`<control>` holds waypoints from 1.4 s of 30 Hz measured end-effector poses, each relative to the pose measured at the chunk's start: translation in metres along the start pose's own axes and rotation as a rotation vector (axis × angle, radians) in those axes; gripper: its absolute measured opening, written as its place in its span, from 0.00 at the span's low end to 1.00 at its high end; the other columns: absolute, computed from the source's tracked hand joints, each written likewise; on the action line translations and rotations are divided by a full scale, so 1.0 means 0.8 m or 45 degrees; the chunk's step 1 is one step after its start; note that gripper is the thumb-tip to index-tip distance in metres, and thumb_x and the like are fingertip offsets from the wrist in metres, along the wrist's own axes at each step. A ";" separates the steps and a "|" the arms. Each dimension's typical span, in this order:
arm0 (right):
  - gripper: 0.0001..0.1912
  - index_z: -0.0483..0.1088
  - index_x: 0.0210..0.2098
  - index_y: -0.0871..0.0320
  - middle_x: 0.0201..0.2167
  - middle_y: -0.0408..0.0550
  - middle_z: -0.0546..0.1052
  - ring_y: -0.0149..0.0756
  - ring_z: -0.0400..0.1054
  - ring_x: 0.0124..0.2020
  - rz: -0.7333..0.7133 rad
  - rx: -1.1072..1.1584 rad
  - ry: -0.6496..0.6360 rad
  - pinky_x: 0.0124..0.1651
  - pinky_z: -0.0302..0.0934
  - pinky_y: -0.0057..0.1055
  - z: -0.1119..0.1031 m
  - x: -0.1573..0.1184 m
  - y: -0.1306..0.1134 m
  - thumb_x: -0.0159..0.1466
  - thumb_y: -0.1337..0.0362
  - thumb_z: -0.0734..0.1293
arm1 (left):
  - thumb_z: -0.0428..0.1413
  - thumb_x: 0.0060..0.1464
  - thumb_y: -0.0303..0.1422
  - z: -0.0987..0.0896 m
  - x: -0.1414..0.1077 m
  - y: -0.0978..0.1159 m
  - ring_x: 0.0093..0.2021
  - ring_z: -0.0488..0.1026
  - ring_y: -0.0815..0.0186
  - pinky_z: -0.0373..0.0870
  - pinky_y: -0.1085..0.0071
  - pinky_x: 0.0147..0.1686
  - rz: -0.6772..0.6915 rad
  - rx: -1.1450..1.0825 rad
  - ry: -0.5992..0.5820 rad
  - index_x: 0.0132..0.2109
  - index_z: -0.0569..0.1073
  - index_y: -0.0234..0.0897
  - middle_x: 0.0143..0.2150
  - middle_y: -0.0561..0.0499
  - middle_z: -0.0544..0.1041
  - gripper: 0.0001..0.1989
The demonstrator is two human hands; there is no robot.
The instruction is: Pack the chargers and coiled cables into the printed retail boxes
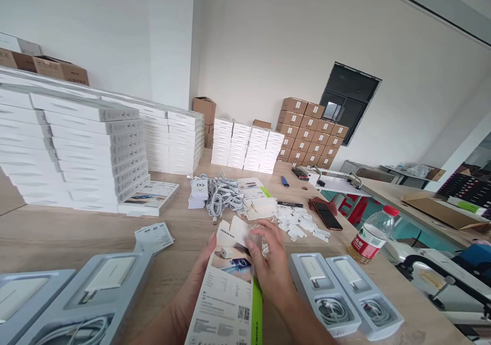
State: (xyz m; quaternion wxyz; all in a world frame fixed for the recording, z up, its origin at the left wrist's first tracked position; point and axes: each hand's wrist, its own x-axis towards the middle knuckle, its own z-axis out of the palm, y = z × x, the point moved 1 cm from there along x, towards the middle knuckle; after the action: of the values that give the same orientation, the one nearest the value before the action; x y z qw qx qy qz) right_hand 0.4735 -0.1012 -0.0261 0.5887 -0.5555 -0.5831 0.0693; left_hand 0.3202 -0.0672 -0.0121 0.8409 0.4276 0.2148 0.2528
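A white and green printed retail box (226, 288) stands tilted in front of me, its end flaps (236, 230) up at the top. My left hand (197, 273) grips the box along its left side. At the top right, my right hand (270, 258) has its thumb and fingers on a flap, slightly blurred. Grey trays (330, 288) to the right each hold a white charger (312, 269) and a coiled cable (332, 310). More such trays (132, 288) lie at the left, beside several printed cards (153, 237).
Tall stacks of white boxes (92, 155) line the left and back. A heap of cables (224, 194), scattered paper slips (299, 222), a marker (290, 204), a phone (327, 215) and a red-capped bottle (372, 235) lie or stand further off. Brown cartons (307, 135) rise behind.
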 end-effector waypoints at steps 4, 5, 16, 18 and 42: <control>0.13 0.75 0.36 0.52 0.58 0.51 0.68 0.49 0.57 0.62 0.175 0.143 -0.185 0.64 0.51 0.48 0.003 -0.003 -0.008 0.65 0.50 0.66 | 0.61 0.41 0.59 -0.006 -0.001 -0.006 0.36 0.78 0.56 0.72 0.64 0.41 -0.142 -0.391 -0.107 0.44 0.78 0.34 0.37 0.44 0.81 0.34; 0.16 0.74 0.33 0.53 0.58 0.51 0.68 0.49 0.60 0.60 0.284 0.244 -0.204 0.61 0.56 0.46 0.003 -0.002 -0.006 0.64 0.48 0.67 | 0.63 0.40 0.57 -0.008 -0.001 -0.008 0.35 0.78 0.57 0.72 0.64 0.41 -0.174 -0.410 -0.133 0.43 0.79 0.34 0.37 0.44 0.81 0.32; 0.25 0.74 0.50 0.51 0.42 0.48 0.79 0.42 0.72 0.42 0.643 0.806 -0.620 0.39 0.65 0.34 -0.011 0.005 0.000 0.62 0.42 0.67 | 0.64 0.49 0.43 -0.026 -0.014 0.038 0.41 0.80 0.50 0.74 0.61 0.42 -0.064 -0.063 0.115 0.46 0.79 0.31 0.39 0.39 0.83 0.22; 0.23 0.76 0.45 0.52 0.37 0.47 0.80 0.41 0.74 0.38 0.629 0.811 -0.688 0.41 0.65 0.35 -0.010 0.004 -0.006 0.60 0.43 0.69 | 0.64 0.49 0.45 -0.031 -0.016 0.046 0.44 0.79 0.47 0.73 0.59 0.42 0.067 0.296 0.268 0.46 0.79 0.34 0.42 0.41 0.83 0.23; 0.34 0.62 0.60 0.46 0.40 0.45 0.80 0.41 0.75 0.35 0.525 1.126 -0.513 0.39 0.67 0.35 0.000 0.006 -0.009 0.58 0.53 0.74 | 0.54 0.58 0.50 -0.049 -0.011 0.044 0.32 0.70 0.63 0.64 0.72 0.30 0.588 0.822 0.578 0.57 0.66 0.44 0.35 0.53 0.74 0.24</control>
State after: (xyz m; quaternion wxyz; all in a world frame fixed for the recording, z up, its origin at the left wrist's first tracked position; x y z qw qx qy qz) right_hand 0.4707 -0.1007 -0.0179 0.6172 -0.3330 -0.4784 0.5285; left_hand 0.2824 -0.0307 -0.0030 0.5179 0.6381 0.3605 0.4412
